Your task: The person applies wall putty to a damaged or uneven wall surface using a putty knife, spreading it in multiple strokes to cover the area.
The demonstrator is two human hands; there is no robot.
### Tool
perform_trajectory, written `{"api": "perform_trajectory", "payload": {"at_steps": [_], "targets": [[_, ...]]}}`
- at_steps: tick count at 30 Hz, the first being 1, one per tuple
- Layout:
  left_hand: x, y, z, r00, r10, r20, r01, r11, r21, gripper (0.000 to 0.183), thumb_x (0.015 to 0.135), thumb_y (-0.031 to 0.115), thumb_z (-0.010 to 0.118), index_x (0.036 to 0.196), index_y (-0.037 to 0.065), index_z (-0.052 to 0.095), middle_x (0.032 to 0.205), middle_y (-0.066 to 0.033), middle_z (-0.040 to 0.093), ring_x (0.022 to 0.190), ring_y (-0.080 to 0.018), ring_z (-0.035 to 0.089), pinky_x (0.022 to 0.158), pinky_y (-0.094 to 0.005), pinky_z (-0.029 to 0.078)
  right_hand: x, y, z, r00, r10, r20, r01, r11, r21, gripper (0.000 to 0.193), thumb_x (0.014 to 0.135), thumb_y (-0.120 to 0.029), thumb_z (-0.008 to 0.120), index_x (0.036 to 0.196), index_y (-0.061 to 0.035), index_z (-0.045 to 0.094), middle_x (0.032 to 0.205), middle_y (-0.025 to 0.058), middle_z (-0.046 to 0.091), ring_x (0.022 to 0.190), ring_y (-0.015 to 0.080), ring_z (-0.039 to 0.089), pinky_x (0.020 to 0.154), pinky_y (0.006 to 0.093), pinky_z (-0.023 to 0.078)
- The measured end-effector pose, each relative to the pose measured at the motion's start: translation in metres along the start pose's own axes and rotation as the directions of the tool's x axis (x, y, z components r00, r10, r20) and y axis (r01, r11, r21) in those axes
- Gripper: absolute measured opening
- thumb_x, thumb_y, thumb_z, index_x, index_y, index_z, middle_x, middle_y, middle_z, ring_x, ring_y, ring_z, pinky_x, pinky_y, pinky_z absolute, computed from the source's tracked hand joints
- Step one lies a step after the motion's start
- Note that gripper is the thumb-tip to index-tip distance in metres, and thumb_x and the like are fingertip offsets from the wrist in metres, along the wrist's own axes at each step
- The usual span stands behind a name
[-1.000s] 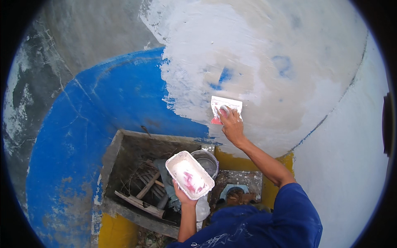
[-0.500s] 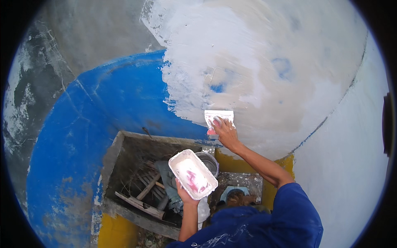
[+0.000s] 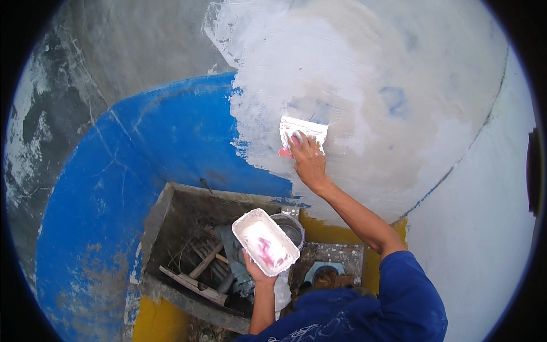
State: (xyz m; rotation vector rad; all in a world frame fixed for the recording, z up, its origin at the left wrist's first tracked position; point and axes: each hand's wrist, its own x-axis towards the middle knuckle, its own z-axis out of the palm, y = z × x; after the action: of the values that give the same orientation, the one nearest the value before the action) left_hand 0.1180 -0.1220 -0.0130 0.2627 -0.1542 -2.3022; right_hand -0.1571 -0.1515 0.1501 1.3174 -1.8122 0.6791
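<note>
My right hand (image 3: 309, 159) grips a wide, flat putty knife (image 3: 305, 126), its white-smeared blade lying against the wall. Around the blade spreads a coat of whitish putty (image 3: 342, 74), with grey and blue patches showing through. Lower down, my left hand (image 3: 259, 271) holds up a rectangular white tub (image 3: 250, 225) by its underside and near edge. White paste with pink streaks coats the inside of the tub. To the left of the putty, the wall is painted blue (image 3: 154, 137), and its boundary with the putty is ragged.
Below the wall stands a concrete trough (image 3: 156, 214) holding wooden pieces (image 3: 194, 285), sticks and grey cloth. A round bucket (image 3: 293, 228) sits behind the tub. Right of it is a speckled slab (image 3: 345, 253) with a pale blue-rimmed opening. A smooth white wall (image 3: 473, 228) curves along the right.
My right hand and the putty knife have moved up the wall, covering the spot where a bright blue patch showed. The tub in my left hand stays nearly where it was.
</note>
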Motion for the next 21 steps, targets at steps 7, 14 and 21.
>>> {"api": "perform_trajectory", "payload": {"at_steps": [7, 14, 21], "targets": [[-0.007, 0.010, 0.002, 0.997, 0.063, -0.048, -0.063, 0.998, -0.016, 0.057, 0.095, 0.052, 0.040, 0.137, 0.012, 0.046, 0.132, -0.0093, 0.054, 0.120, -0.0328, 0.052, 0.100, -0.0548, 0.042, -0.026, -0.020, 0.004, 0.985, 0.026, 0.172, -0.052, 0.987, 0.152, 0.053, 0.071, 0.000, 0.062, 0.123, -0.0088, 0.060, 0.127, 0.0142, 0.055, 0.108, 0.0359, 0.054, 0.092, 0.0438, 0.047], [-0.004, 0.003, 0.007, 0.999, 0.028, -0.033, -0.029, 1.000, -0.013, 0.058, 0.095, 0.053, 0.041, 0.138, 0.013, 0.045, 0.132, -0.0086, 0.053, 0.120, -0.0330, 0.052, 0.099, -0.0555, 0.042, -0.017, 0.045, -0.002, 0.993, 0.021, -0.112, -0.026, 0.999, -0.045, 0.055, 0.073, -0.002, 0.062, 0.127, -0.0102, 0.058, 0.127, 0.0113, 0.055, 0.107, 0.0330, 0.054, 0.090, 0.0430, 0.047], [-0.001, 0.006, 0.006, 0.999, 0.000, -0.032, 0.000, 1.000, -0.009, 0.059, 0.095, 0.052, 0.041, 0.138, 0.013, 0.045, 0.133, -0.0090, 0.052, 0.121, -0.0329, 0.052, 0.100, -0.0558, 0.042, -0.120, 0.015, 0.048, 0.978, -0.074, 0.193, 0.053, 0.992, 0.113, 0.054, 0.074, -0.005, 0.064, 0.127, -0.0122, 0.059, 0.127, 0.0096, 0.055, 0.112, 0.0332, 0.052, 0.092, 0.0438, 0.047]]}}
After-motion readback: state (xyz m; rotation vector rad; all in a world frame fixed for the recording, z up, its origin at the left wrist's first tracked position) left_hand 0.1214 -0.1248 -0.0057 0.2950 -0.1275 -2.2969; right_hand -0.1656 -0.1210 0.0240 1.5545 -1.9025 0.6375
